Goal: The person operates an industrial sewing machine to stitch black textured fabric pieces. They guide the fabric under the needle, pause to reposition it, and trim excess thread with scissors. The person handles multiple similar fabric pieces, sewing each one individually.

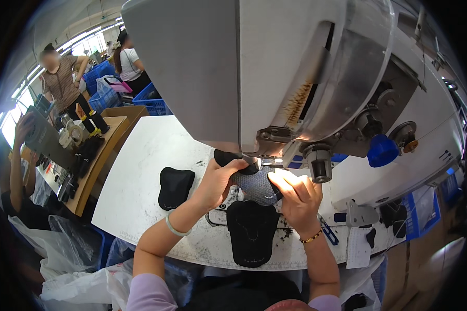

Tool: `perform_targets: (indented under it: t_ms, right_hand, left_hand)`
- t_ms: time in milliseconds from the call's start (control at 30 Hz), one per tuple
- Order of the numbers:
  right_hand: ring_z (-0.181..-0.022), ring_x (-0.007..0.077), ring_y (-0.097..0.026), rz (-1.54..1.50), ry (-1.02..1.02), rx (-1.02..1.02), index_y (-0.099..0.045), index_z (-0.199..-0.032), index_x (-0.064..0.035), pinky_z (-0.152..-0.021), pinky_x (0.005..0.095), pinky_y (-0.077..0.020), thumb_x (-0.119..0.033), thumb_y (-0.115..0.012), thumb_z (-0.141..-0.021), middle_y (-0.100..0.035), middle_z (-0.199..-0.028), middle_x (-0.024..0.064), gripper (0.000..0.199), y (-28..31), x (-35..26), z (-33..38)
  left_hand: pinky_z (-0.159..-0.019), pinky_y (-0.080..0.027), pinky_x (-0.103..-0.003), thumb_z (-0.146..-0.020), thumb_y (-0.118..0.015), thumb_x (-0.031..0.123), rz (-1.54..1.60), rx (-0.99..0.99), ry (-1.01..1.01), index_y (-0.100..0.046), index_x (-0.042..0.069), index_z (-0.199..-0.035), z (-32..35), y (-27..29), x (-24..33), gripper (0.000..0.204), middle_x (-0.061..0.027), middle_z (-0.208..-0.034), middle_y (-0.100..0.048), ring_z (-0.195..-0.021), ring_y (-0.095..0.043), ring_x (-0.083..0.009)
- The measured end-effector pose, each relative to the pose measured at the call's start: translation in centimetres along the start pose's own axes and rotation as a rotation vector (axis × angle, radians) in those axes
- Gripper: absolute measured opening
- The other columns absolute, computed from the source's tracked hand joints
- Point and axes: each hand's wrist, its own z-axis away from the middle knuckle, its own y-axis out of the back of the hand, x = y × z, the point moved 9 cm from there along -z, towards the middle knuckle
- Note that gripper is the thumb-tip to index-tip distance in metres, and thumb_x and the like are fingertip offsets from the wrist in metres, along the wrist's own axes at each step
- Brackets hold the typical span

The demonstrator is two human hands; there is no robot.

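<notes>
Under the head of a large white sewing machine [202,78], a curved grey mesh fabric piece [258,187] with black parts sits at the lit needle area. My left hand [216,182] pinches its left edge between thumb and fingers. At its right edge, the fingers of my right hand [299,199] are closed on the fabric. Both hands are close beside the presser foot; the needle point itself is hard to make out. A black padded fabric piece [251,233] lies just below the hands, and another black fabric piece [176,188] rests to the left.
Blue-handled thread snips [328,231] and a paper slip [358,248] lie right of my right wrist. Dark lint is scattered over the white table [135,171]. Blue crates [105,97] and two people stand at the back left; another person's arm shows at far left.
</notes>
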Motion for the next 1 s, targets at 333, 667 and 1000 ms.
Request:
perform_targets:
  t_ms: [333, 667, 1000]
  right_hand:
    - [-0.06, 0.0207, -0.048, -0.123, -0.049, 0.125, -0.06, -0.078, -0.0073, -0.05, 0.0312, -0.0396, 0.0, -0.064, -0.067, -0.057, -0.074, 0.0049, 0.014, -0.6, 2.6, 0.8]
    - [-0.068, 0.0262, -0.06, -0.336, -0.29, 0.15, -0.063, -0.092, 0.0021, -0.061, 0.0326, -0.0488, 0.01, -0.06, -0.067, -0.066, -0.093, 0.0143, 0.026, -1.3, 4.8, 0.7]
    - [-0.059, 0.0167, -0.06, -0.79, -0.631, 0.141, -0.06, -0.101, 0.0029, -0.053, 0.0275, -0.0465, 0.016, -0.045, -0.078, -0.064, -0.082, 0.0101, 0.03, -6.1, 8.7, 3.2]
  left_hand:
    - [-0.054, -0.048, -0.024, -0.087, -0.056, 0.007, -0.115, 0.057, -0.129, -0.063, 0.0, -0.095, 1.3, 0.7, 0.0, 0.013, -0.0051, -0.087, -0.063, -0.075, -0.059, -0.0104]
    - [-0.051, -0.048, -0.026, -0.087, -0.057, 0.014, -0.209, 0.151, -0.19, -0.062, -0.002, -0.092, 2.8, -0.5, 0.6, 0.016, -0.0064, -0.076, -0.062, -0.056, -0.059, -0.0125]
    - [-0.052, -0.047, -0.026, -0.089, -0.058, 0.017, -0.229, 0.172, -0.226, -0.062, -0.003, -0.086, 3.6, -0.9, 0.0, 0.021, -0.0063, -0.069, -0.062, -0.056, -0.059, -0.0131]
